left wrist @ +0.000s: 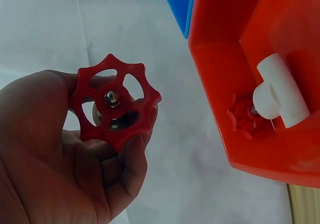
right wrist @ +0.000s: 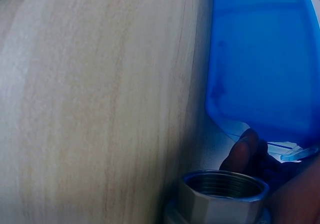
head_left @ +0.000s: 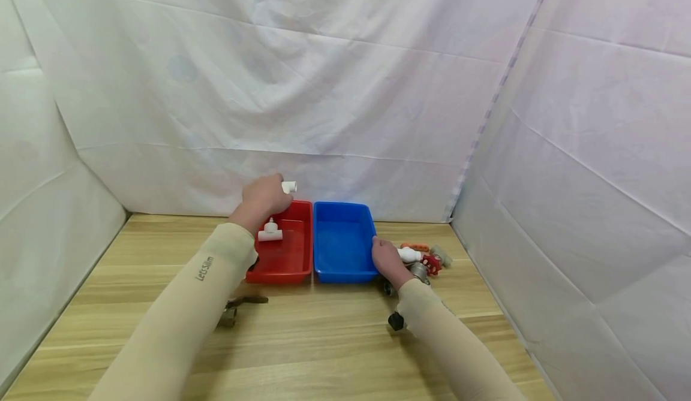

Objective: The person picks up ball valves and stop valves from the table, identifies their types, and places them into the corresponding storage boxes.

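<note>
My left hand (head_left: 264, 196) grips a white stop valve (head_left: 290, 186) above the far edge of the red tray (head_left: 281, 277). Its red handwheel (left wrist: 112, 99) faces the left wrist camera, fingers curled behind it. Inside the red tray lies another white valve (head_left: 270, 235), whose small red handwheel (left wrist: 245, 119) shows in the left wrist view. At the right side of the blue tray (head_left: 345, 277), my right hand (head_left: 390, 261) holds the rim. A metal fitting with a threaded mouth (right wrist: 225, 204) stands close to that hand in the right wrist view.
Right of the blue tray lie a white fitting (head_left: 409, 255), a red handwheel (head_left: 431, 264), an orange handle (head_left: 415, 247) and metal valves. A dark-handled valve (head_left: 229, 316) lies near the left forearm. White cloth (head_left: 324, 89) hangs behind the wooden table (head_left: 302, 353).
</note>
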`<action>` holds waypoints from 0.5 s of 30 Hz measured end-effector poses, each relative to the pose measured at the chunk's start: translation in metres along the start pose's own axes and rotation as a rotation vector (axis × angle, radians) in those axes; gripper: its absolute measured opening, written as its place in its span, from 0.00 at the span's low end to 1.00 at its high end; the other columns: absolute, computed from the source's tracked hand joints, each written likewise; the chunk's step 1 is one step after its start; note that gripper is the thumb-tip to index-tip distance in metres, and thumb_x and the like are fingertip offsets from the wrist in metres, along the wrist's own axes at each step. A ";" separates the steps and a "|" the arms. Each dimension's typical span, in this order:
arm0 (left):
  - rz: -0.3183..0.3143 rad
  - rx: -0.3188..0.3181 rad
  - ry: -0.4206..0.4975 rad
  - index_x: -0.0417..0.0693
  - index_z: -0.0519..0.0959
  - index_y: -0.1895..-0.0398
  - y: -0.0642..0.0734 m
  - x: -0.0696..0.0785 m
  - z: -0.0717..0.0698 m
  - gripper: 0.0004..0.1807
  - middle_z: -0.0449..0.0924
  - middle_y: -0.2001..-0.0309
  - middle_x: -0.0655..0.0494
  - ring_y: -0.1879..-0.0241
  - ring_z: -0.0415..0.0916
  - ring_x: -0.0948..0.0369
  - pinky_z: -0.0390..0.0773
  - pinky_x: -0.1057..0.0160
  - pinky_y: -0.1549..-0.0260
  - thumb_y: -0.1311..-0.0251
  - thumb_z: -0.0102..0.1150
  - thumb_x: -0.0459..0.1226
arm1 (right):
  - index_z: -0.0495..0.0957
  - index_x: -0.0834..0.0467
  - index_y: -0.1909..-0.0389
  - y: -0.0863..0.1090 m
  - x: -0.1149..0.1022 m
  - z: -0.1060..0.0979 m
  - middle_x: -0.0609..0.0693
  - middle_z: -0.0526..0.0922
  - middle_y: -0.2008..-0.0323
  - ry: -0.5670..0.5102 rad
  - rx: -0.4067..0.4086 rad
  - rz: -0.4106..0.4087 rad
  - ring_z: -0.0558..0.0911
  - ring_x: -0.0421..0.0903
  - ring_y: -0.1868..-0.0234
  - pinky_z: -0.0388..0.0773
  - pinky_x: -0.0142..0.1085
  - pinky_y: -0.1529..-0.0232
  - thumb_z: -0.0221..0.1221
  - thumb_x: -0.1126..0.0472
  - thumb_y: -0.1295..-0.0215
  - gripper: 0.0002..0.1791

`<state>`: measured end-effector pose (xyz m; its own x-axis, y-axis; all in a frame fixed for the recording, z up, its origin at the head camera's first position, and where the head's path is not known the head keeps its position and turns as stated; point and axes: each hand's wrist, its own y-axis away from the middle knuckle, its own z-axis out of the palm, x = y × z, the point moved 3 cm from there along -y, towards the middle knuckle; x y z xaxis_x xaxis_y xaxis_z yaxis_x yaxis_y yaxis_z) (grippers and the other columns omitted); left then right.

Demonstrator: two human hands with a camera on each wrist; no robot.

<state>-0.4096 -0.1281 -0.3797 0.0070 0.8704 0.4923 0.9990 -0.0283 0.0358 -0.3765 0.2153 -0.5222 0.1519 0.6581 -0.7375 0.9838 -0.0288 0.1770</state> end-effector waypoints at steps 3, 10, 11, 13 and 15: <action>-0.002 0.000 0.012 0.41 0.74 0.34 -0.001 0.001 0.002 0.27 0.82 0.48 0.40 0.52 0.81 0.43 0.85 0.44 0.53 0.30 0.68 0.43 | 0.71 0.68 0.22 0.000 0.000 0.000 0.66 0.78 0.28 0.001 0.004 0.000 0.79 0.66 0.29 0.74 0.64 0.28 0.35 0.42 0.07 0.37; -0.004 0.005 0.020 0.42 0.75 0.35 -0.008 0.002 0.012 0.26 0.83 0.50 0.41 0.53 0.82 0.44 0.87 0.45 0.55 0.31 0.70 0.43 | 0.72 0.68 0.23 0.000 -0.001 0.000 0.66 0.79 0.28 -0.004 0.004 0.003 0.79 0.66 0.30 0.75 0.64 0.29 0.35 0.42 0.07 0.38; -0.007 0.004 0.027 0.42 0.75 0.36 -0.009 0.002 0.014 0.26 0.83 0.50 0.41 0.53 0.82 0.44 0.87 0.45 0.55 0.31 0.70 0.42 | 0.72 0.68 0.23 0.000 -0.001 0.000 0.66 0.78 0.28 -0.002 0.004 0.004 0.79 0.66 0.29 0.75 0.64 0.29 0.35 0.42 0.07 0.38; -0.016 0.000 0.041 0.42 0.75 0.36 -0.012 0.001 0.017 0.26 0.83 0.50 0.42 0.54 0.82 0.45 0.88 0.46 0.56 0.31 0.70 0.42 | 0.72 0.68 0.22 0.000 -0.001 0.000 0.66 0.78 0.28 0.001 0.004 0.004 0.79 0.66 0.29 0.74 0.64 0.28 0.35 0.41 0.07 0.38; -0.029 -0.004 0.060 0.43 0.75 0.35 -0.014 0.000 0.021 0.26 0.84 0.50 0.42 0.55 0.83 0.45 0.88 0.47 0.57 0.32 0.71 0.42 | 0.72 0.68 0.22 0.000 -0.001 0.000 0.66 0.78 0.27 0.002 0.006 0.003 0.79 0.66 0.29 0.74 0.64 0.28 0.35 0.41 0.07 0.38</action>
<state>-0.4227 -0.1175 -0.3985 -0.0246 0.8396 0.5426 0.9985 -0.0058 0.0544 -0.3763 0.2144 -0.5214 0.1543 0.6599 -0.7354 0.9840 -0.0352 0.1748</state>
